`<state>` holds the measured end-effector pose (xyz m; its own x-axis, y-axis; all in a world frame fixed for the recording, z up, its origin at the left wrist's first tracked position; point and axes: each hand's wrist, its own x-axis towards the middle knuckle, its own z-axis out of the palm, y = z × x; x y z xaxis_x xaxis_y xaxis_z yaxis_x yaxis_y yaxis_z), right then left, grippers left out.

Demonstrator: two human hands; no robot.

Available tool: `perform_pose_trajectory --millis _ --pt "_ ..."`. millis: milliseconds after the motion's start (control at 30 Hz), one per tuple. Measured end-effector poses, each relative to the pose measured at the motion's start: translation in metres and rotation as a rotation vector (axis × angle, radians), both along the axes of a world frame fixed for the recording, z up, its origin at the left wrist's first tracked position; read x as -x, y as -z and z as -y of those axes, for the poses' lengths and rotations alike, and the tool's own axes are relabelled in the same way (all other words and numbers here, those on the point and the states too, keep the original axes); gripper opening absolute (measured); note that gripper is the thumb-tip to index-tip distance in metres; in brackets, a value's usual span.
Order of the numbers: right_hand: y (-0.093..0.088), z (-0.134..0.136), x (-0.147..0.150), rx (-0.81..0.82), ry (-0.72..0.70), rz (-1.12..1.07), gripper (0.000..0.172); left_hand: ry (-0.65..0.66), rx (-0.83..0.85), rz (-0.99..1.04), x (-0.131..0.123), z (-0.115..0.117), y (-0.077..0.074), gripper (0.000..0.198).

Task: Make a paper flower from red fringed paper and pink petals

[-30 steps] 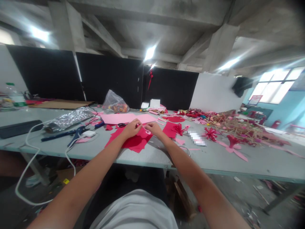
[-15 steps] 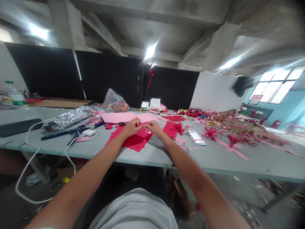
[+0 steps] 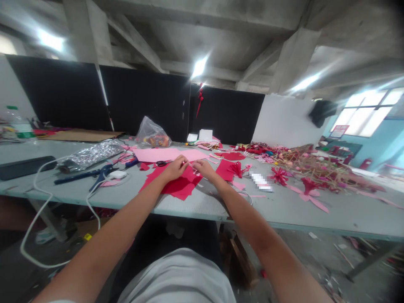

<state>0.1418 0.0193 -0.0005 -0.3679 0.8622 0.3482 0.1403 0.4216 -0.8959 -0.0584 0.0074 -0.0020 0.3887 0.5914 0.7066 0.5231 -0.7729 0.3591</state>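
My left hand [image 3: 176, 168] and my right hand [image 3: 203, 169] are close together above the table, fingers pinched on a small pink paper piece [image 3: 193, 168], which is partly hidden by my fingertips. Beneath my left hand lie overlapping red paper sheets [image 3: 179, 189]. Behind them is a wide pink paper sheet [image 3: 167, 155], with black-handled scissors [image 3: 160, 163] at its front edge, just beyond my left hand. To the right of my right hand lies a red paper sheet [image 3: 224, 170].
A grey worktable [image 3: 202, 206] holds a foil roll [image 3: 91, 153], a blue-handled tool [image 3: 85, 176] and a white cable [image 3: 39, 202]. Red paper flowers [image 3: 279, 176] and a heap of sticks with pink paper [image 3: 315, 166] lie to the right. A plastic bag [image 3: 152, 134] stands behind.
My hands stay together on the small pink piece, with only slight finger movement. The whole view has shifted slightly with my head.
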Motion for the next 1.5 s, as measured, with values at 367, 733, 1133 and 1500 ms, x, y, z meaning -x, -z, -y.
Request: perform_pose_trajectory --millis 367,733,1133,1500 --pt "-0.001 0.001 0.0 0.018 0.008 -0.011 0.013 -0.345 0.111 0.008 0.003 0.002 -0.005 0.013" --pt "-0.002 0.005 -0.002 0.016 0.001 -0.017 0.02 -0.687 0.274 0.009 0.015 0.002 -0.001 0.012" --pt "0.001 -0.002 -0.003 0.009 0.03 0.003 0.019 -0.324 0.249 0.277 0.009 -0.002 -0.006 0.029" --pt "0.001 0.002 -0.006 -0.291 0.068 0.359 0.019 -0.022 0.379 0.1 -0.001 0.012 -0.006 0.042"
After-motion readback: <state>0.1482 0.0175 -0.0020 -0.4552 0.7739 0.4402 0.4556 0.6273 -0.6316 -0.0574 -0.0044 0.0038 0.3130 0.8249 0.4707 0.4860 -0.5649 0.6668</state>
